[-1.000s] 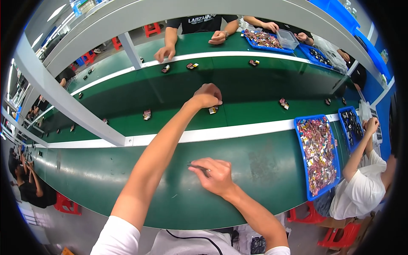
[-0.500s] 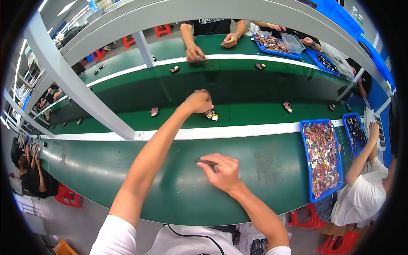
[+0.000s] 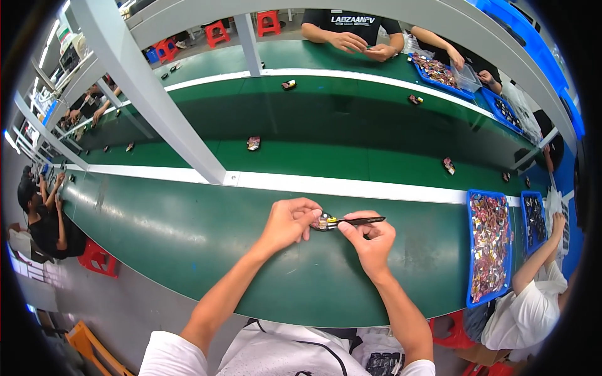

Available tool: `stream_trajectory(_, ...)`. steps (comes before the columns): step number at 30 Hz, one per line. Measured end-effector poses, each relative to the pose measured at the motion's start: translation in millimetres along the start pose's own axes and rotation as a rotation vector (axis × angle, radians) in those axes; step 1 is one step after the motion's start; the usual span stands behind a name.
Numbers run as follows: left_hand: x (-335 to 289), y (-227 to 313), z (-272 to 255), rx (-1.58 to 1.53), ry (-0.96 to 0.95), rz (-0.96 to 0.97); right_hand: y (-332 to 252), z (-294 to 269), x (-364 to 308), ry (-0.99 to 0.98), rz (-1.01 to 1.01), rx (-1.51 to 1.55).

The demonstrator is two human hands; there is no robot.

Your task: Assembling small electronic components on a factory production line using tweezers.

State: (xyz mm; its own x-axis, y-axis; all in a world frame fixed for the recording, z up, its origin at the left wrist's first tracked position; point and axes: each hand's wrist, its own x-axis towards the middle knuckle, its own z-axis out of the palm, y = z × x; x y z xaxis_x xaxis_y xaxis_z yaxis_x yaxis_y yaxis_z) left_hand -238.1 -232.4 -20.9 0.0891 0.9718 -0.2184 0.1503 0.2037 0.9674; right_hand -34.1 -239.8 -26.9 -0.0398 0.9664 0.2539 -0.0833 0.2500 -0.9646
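My left hand (image 3: pixel 287 224) pinches a small dark electronic part (image 3: pixel 324 222) with yellow and white patches, just above the green work surface (image 3: pixel 301 276). Its fingers cover the part's left side. Between the thumb and fingers of my right hand (image 3: pixel 374 243) is a pair of black tweezers (image 3: pixel 370 220), lying nearly level. Their tips point left and meet the part's right side; whether they grip anything there is too small to tell. Both hands are close together in front of me.
Beyond a white rail (image 3: pixel 326 186), a green belt carries similar parts, among them one at left (image 3: pixel 253 143) and one at right (image 3: pixel 449 165). A blue tray (image 3: pixel 469 250) full of small pieces stands at right. Co-workers sit opposite and at both sides. A grey post (image 3: pixel 150 94) rises at left.
My left hand has come back from the belt with the part. My right hand has moved up and right, bringing the tweezers to it. The view has shifted; the person opposite now has both hands together.
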Motion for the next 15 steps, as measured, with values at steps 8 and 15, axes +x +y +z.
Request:
stream_trajectory(8, -7.3, -13.2, 10.0, -0.157, 0.056, 0.108, 9.4, -0.7, -5.1, 0.005, -0.038, -0.213)
stream_trajectory(15, -8.7, -12.8, 12.1, -0.163, 0.076, 0.157, 7.8, -1.5, -4.1, 0.012, -0.001, -0.265)
